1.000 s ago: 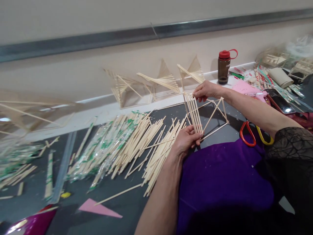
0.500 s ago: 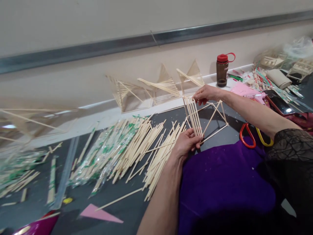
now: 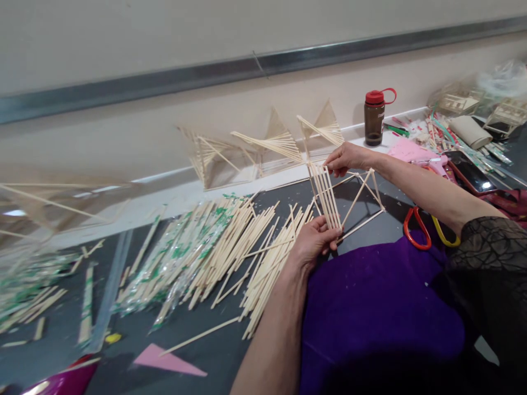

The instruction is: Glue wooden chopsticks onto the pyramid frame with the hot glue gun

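A frame of pale wooden sticks stands on the dark table, with a row of sticks set side by side along its left side. My left hand pinches the near, lower end of that row between thumb and fingers. At the far, upper end, my right hand has its fingertips closed on the stick ends. Just left of my left hand lies a pile of loose wooden sticks. Behind my hands, other stick structures with slanted rows stand against the wall.
Scissors with red and yellow handles lie near my right forearm. A dark bottle with a red lid stands by the wall. Plastic-wrapped sticks, a clear ruler and a pink paper triangle lie leftward. A phone lies at right.
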Motion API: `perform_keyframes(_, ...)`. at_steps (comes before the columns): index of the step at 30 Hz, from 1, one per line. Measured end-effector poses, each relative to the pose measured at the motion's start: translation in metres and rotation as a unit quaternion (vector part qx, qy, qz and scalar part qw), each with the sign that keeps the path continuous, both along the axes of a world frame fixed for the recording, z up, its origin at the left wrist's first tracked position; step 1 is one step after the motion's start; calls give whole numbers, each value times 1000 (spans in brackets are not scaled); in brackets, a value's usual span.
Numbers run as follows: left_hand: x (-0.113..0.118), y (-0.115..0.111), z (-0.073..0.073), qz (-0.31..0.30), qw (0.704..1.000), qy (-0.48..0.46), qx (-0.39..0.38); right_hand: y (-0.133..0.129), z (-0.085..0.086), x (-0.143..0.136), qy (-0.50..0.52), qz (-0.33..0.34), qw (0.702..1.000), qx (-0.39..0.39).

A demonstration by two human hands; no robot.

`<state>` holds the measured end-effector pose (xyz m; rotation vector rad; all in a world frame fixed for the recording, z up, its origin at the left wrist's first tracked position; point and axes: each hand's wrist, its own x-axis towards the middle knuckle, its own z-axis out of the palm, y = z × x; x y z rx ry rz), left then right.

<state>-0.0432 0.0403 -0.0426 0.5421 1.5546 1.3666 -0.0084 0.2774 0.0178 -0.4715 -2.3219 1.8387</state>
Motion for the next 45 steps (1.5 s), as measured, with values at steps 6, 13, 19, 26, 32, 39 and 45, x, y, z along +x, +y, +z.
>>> perform_keyframes(6,1,0,1,1,1000,0,0,0,-2,-1,7,1,1000,-6)
perform_keyframes(13,0,0,0,0,1000,4,1,-2,-3,-1,6,-9,1000,-1)
perform_keyframes(19,0,0,-1,2,1000,3,0,-5,0,0,6,-11,1000,7)
perform_keyframes(26,1,0,1,7,1000,-1,-2,-8,2,1,11,-9,1000,22)
perform_keyframes(32,1,0,1,7,1000,-3,-2,-6,4,1,-13,-18,1000,-20)
perform_keyframes(39,2,1,2,6,1000,-1,1,-5,3,2,-6,-14,999,-30)
perform_keyframes(45,1,1,0,2,1000,2,3,-6,2,1,-4,-19,999,-26)
